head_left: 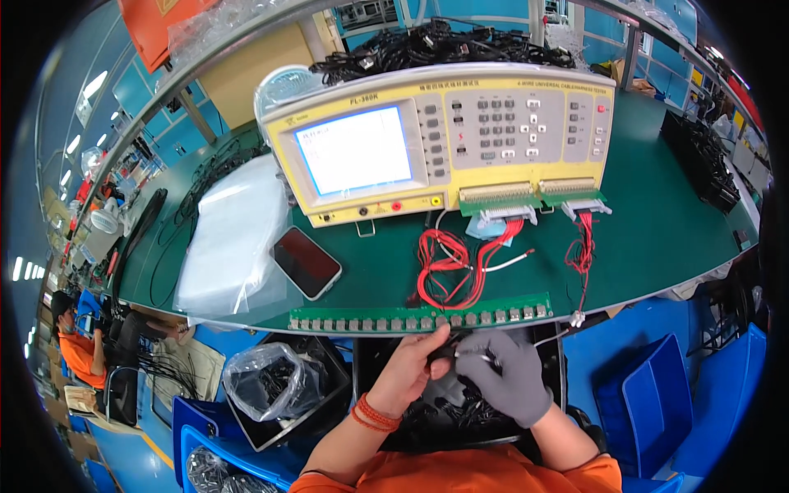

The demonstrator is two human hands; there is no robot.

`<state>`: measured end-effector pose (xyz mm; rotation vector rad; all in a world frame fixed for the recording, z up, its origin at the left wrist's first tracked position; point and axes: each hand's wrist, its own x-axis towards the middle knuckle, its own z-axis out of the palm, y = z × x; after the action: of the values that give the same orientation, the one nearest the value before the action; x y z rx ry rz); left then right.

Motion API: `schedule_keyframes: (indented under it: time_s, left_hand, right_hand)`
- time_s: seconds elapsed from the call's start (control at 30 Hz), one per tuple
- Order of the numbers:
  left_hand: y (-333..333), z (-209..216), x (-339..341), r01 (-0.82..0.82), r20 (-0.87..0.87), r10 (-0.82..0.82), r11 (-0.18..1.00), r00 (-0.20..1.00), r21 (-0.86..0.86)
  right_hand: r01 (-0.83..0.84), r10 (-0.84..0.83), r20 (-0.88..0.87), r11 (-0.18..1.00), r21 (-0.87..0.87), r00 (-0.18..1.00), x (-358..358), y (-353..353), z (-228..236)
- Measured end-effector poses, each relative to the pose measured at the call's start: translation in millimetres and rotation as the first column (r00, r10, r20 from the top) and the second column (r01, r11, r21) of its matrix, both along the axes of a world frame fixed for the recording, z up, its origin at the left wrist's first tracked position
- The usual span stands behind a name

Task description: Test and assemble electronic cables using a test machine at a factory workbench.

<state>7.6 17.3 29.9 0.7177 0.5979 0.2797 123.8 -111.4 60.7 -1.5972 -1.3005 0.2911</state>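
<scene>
Orange shirt (460,472); bare left hand (411,366), curled, dark cable end (447,352) apparently pinched; gloved right hand (503,375) half-closed, hold unclear; both placed beside green connector board (423,323); binned black cables (450,412) judged left undone.

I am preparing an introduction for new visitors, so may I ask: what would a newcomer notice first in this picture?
Probably the large yellow-and-grey tester would come first, standing on the green table with its screen lit. Next may come the bright red wires looped in front of it. Nearer the wearer, the bare left hand and grey-gloved right hand come close together beside the long socket strip.
</scene>
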Motion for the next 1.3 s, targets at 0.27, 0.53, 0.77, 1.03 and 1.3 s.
schedule_keyframes:
  time_s: [0.27, 0.53, 0.77, 1.03, 1.3]
  left_hand:
    - [-7, 16, -75, 0.600, -0.598, 0.042, -0.031, 0.800, 0.800]
    - [76, -9, -225, 0.770, -0.237, 0.896, -0.160, 0.376, 0.617]
    - [-4, -5, -66, 0.323, -0.246, 0.298, -0.247, 0.922, 0.913]
    - [-32, -34, -28, 0.274, -0.274, -0.063, 0.431, 0.960, 0.860]
    - [-34, -26, -26, -0.038, -0.029, 0.055, 0.903, 0.998, 0.428]
  right_hand:
    - [-0.168, 0.098, -0.518, 0.982, -0.091, 0.850, -9, -27, -26]
    - [0.342, 0.219, 0.617, 0.671, -0.658, 0.756, 38, 17, -98]
    - [-0.033, 0.251, 0.866, 0.964, -0.263, 0.433, 6, 31, -65]
    - [0.009, -0.047, -0.287, 0.991, -0.134, 0.957, 6, -9, -52]
    - [-0.062, -0.003, -0.619, 0.995, -0.084, 0.786, -6, -19, -57]
